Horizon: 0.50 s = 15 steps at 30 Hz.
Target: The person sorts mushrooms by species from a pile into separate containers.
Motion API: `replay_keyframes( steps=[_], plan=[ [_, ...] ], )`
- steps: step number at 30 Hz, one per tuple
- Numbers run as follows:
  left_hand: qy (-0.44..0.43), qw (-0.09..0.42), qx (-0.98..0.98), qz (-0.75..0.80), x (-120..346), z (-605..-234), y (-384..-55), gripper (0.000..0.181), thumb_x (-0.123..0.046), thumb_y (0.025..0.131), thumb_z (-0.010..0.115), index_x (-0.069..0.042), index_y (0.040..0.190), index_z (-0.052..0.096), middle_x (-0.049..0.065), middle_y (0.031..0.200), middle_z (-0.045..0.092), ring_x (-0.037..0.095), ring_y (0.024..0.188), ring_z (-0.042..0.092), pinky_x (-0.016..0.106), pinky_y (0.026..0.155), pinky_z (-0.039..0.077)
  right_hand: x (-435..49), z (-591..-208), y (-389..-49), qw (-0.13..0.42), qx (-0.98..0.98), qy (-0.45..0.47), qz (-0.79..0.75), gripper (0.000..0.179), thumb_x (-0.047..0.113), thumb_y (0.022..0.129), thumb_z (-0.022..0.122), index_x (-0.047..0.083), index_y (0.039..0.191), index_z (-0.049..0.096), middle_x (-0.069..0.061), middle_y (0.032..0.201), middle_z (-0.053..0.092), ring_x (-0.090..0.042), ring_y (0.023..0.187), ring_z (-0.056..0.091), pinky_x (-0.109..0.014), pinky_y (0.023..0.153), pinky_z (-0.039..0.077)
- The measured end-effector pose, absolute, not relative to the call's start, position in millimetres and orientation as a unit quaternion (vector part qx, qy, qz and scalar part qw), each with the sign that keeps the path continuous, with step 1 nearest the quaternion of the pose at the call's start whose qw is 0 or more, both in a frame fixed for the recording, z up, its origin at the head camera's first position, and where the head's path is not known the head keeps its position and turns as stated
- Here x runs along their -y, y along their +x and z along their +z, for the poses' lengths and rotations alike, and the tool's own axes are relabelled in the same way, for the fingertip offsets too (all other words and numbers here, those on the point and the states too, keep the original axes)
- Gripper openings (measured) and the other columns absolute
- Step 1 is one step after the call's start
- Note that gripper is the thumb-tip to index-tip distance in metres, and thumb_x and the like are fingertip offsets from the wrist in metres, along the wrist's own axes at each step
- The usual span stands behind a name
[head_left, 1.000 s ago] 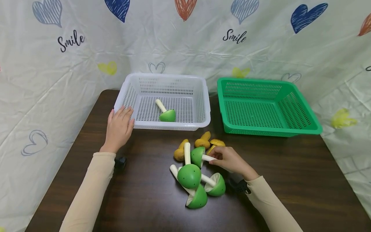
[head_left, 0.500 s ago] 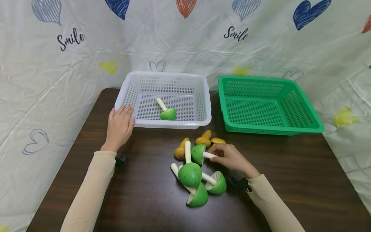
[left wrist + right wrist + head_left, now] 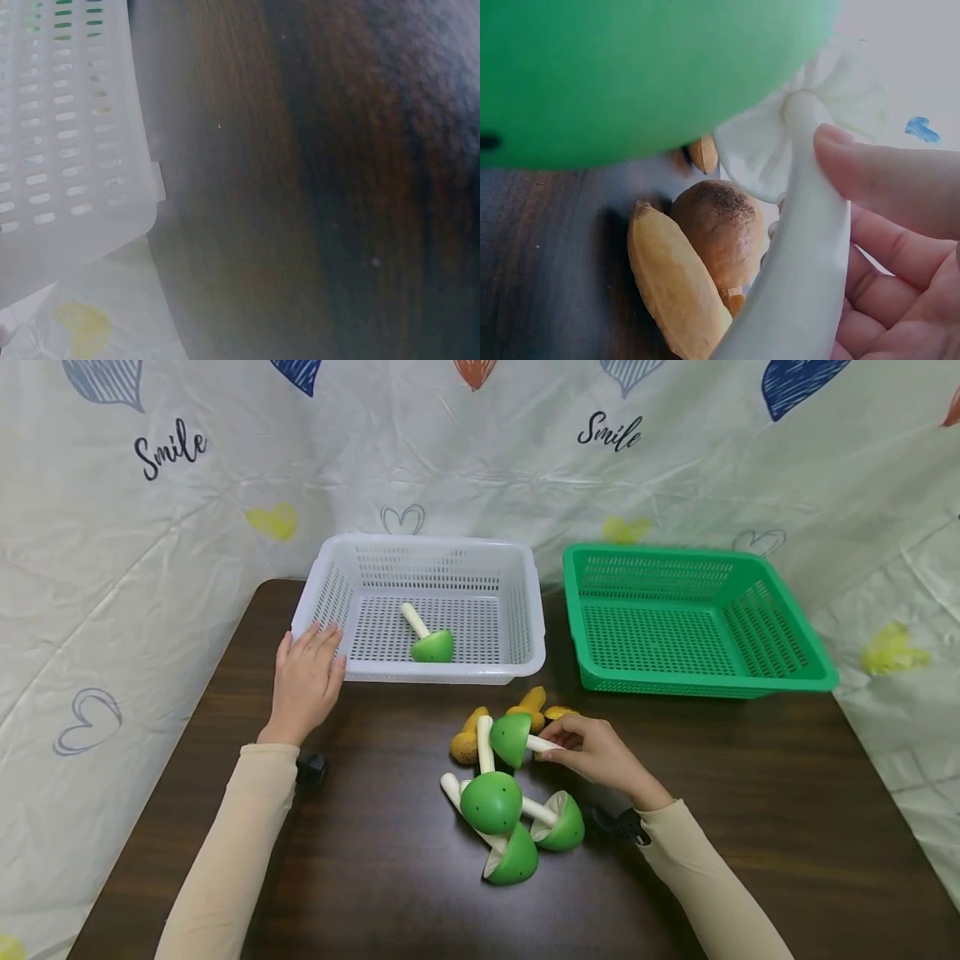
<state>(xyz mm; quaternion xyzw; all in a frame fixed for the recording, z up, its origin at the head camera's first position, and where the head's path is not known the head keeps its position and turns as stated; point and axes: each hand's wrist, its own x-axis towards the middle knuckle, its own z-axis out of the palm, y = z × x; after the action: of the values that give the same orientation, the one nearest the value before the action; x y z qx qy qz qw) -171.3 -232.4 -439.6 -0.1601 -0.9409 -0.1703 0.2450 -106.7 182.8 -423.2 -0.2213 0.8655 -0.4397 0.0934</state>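
Observation:
My right hand (image 3: 600,758) pinches the pale stem of a green-capped toy mushroom (image 3: 511,741) between thumb and fingers. In the right wrist view this stem (image 3: 802,232) runs past my thumb, with the pale underside of the cap beyond. Below it lie more green-capped mushrooms, one (image 3: 491,802) on top of the pile and another (image 3: 561,823) to the right. Yellow-brown toy mushrooms (image 3: 465,747) lie behind, partly hidden by the held cap and my hand. My left hand (image 3: 303,687) rests on the left front corner of a white basket (image 3: 442,672), its fingers extended over the rim.
One green-capped mushroom (image 3: 432,647) lies inside the white basket. A green basket (image 3: 697,683) stands to its right, with a narrow gap between them. Both stand on a dark wooden table (image 3: 375,877) before a printed cloth backdrop (image 3: 480,468).
The held mushroom has risen slightly and moved away from the pile, now covering more of the yellow-brown ones. My left hand stays on the white basket. The head view has tilted down a little.

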Motion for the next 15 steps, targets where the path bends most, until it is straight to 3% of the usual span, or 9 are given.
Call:
replay_keyframes(
  steps=[15],
  plan=[
    [-0.162, 0.252, 0.938, -0.178, 232.0, -438.7, -171.0, 0.043, -0.023, 0.095, 0.045, 0.003, 0.127, 0.054, 0.017, 0.135, 0.051, 0.035, 0.130, 0.038, 0.055, 0.110, 0.012, -180.0, -413.3, -108.9, 0.056, -0.854, -0.241, -0.457, 0.017, 0.006, 0.081, 0.073, 0.003, 0.097, 0.068, -0.003, 0.088, 0.064, -0.014, 0.076, 0.060, -0.032, 0.068, 0.052]
  ],
)
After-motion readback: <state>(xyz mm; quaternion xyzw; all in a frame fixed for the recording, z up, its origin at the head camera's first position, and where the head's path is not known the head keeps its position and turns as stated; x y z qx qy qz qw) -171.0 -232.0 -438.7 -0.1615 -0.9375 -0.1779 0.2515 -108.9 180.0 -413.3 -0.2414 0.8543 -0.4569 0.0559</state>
